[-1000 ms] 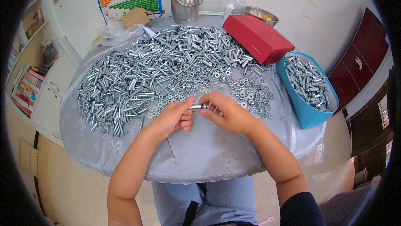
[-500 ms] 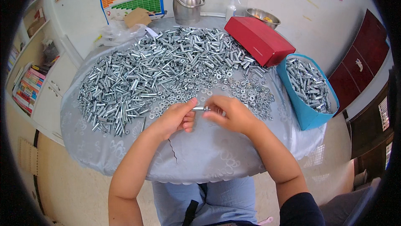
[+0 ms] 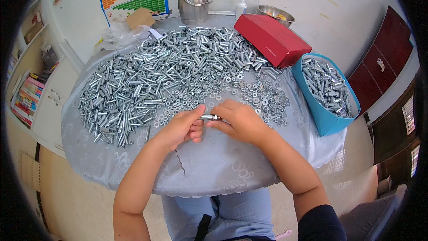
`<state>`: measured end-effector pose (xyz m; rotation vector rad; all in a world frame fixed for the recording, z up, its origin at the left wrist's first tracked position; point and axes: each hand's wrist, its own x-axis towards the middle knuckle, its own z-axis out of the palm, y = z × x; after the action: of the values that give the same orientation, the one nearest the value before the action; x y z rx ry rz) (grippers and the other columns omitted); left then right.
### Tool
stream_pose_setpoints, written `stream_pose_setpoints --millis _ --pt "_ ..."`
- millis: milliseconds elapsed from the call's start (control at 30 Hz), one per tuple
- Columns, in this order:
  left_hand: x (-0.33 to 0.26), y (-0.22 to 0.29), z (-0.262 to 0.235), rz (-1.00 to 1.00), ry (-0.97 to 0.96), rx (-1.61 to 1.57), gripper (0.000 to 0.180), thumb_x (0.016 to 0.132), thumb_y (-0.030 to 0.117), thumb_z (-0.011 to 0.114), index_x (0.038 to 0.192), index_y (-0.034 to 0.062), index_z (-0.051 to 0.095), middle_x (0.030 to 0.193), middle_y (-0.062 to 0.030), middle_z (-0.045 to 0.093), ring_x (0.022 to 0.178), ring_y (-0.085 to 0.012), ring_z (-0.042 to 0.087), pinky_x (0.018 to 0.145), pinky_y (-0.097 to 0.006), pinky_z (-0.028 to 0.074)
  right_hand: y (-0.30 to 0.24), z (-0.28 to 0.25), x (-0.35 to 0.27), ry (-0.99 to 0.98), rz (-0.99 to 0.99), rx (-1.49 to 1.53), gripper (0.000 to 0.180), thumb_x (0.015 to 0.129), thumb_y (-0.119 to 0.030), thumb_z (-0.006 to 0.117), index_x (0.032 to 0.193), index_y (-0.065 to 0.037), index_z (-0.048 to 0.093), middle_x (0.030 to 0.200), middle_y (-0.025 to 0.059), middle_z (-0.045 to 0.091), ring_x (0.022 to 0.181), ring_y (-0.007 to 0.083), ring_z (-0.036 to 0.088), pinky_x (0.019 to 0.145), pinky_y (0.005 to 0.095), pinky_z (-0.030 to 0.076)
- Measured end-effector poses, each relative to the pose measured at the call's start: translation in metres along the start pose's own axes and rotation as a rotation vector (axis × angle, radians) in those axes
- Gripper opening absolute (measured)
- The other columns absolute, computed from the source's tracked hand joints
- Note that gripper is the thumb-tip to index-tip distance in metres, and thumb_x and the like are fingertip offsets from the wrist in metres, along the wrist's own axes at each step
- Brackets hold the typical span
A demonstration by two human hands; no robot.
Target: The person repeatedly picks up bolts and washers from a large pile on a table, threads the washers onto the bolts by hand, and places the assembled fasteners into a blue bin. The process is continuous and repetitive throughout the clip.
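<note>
A silvery sleeve anchor bolt [image 3: 208, 117] lies level between my two hands, over the near part of the table. My left hand [image 3: 183, 127] pinches its left end between thumb and curled fingers. At the other end, by the nut and washer, my right hand [image 3: 240, 120] has its thumb and fingers closed round the fastener; the tip is hidden there. Beyond both hands spread loose washers and nuts [image 3: 191, 100]. Behind and to the left of these is a wide heap of metal sleeves and bolts [image 3: 133, 80].
At the right edge of the table stands a blue fabric bin [image 3: 332, 127] full of metal anchors. A red box [image 3: 272, 40] rests behind it, near a steel bowl [image 3: 285, 16], a spray bottle [image 3: 241, 8] and a lidded steel pot [image 3: 194, 7]. Clear plastic bags [image 3: 122, 38] lie back left.
My right hand's fingers have closed in on the nut end of the anchor bolt. My left hand keeps its pinch. The whole view has shifted slightly.
</note>
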<state>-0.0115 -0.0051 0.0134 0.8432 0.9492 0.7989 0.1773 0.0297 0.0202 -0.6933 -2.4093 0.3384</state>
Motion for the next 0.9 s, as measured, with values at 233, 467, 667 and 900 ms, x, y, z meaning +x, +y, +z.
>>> stream_pose_setpoints --millis 233,467,667,900 --pt "-0.001 0.000 -0.002 0.029 -0.008 0.008 0.044 0.087 0.047 0.047 0.066 0.0104 0.040 0.056 0.0047 0.028 0.049 -0.0087 0.031 0.049 -0.026 0.034 -0.005 0.002 0.000 -0.033 0.030 0.118 0.027 0.081 -0.032 0.058 0.083 -0.005 0.054 0.076 0.0127 0.057 0.070 0.0335 0.056 0.060 0.0407 0.045" --pt "0.000 -0.001 0.004 0.036 -0.015 0.084 0.046 0.088 0.047 0.045 0.064 0.0093 0.038 0.056 0.0034 0.029 0.049 -0.0097 0.033 0.049 -0.025 0.034 0.005 0.004 -0.004 -0.009 -0.026 -0.027 0.021 0.084 -0.026 0.057 0.081 -0.005 0.054 0.061 0.0106 0.052 0.056 0.0261 0.055 0.053 0.0334 0.044" --pt "-0.002 -0.003 0.006 0.139 -0.068 0.168 0.045 0.091 0.044 0.042 0.063 0.0089 0.039 0.056 0.0028 0.030 0.050 -0.0102 0.035 0.049 -0.025 0.034 0.005 0.008 -0.003 -0.270 0.535 0.905 0.038 0.090 -0.037 0.045 0.074 -0.002 0.050 0.059 0.0119 0.053 0.055 0.0266 0.055 0.050 0.0359 0.042" --pt "0.000 -0.013 0.000 0.446 0.055 0.515 0.038 0.091 0.035 0.045 0.070 0.0034 0.047 0.060 -0.0022 0.042 0.054 -0.0125 0.040 0.051 -0.027 0.036 -0.005 0.004 -0.007 -0.121 0.286 0.382 0.047 0.091 -0.044 0.041 0.070 -0.002 0.046 0.054 0.0031 0.044 0.051 0.0155 0.047 0.048 0.0312 0.040"
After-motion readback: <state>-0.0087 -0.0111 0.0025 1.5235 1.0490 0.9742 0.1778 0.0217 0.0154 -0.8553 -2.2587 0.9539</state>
